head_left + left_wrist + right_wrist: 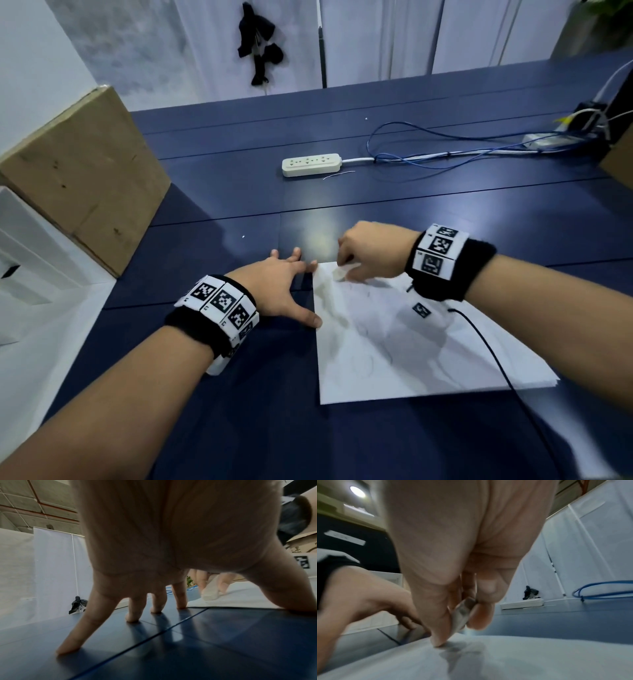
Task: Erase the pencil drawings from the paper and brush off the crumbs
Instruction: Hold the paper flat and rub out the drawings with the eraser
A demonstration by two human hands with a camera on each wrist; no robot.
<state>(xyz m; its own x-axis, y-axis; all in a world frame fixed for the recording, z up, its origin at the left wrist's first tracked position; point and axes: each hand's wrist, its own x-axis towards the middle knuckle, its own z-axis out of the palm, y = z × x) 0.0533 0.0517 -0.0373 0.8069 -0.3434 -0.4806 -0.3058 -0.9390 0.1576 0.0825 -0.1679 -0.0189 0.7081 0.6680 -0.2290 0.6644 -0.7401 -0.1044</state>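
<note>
1. Dark blue panels make up the table (445,219), with a white power strip (311,164) and blue cables (428,150) lying well beyond the work, a cardboard box (78,174) at the far left, and white curtain panels behind
2. Paper (411,356) lies flat near the front edge, its long axis running away from the person and skewed a little to the right; faint pencil drawings (376,346) cross its middle, too pale and blurred to read
3. Right hand (370,250) sits over the far left corner of the sheet; its thumb and fingers are pinched around a small white eraser (462,614), whose lower end looks to meet the paper, though blur hides the exact contact
4. Left hand (281,287) is spread, fingers straight and apart; most fingertips (132,618) press on bare table just beside the sheet's left edge, while the thumb tip touches that edge, seemingly pinning it
5. Drawings lie toward the person and to the right of the eraser, so my judgement is that strokes should pull along the sheet's long axis, away from the bracing hand
6. Room is open to the right and front of the paper for sweeping crumbs; the black wrist cord (493,346) trailing across the sheet could snag; no crumbs are discernible yet
</note>
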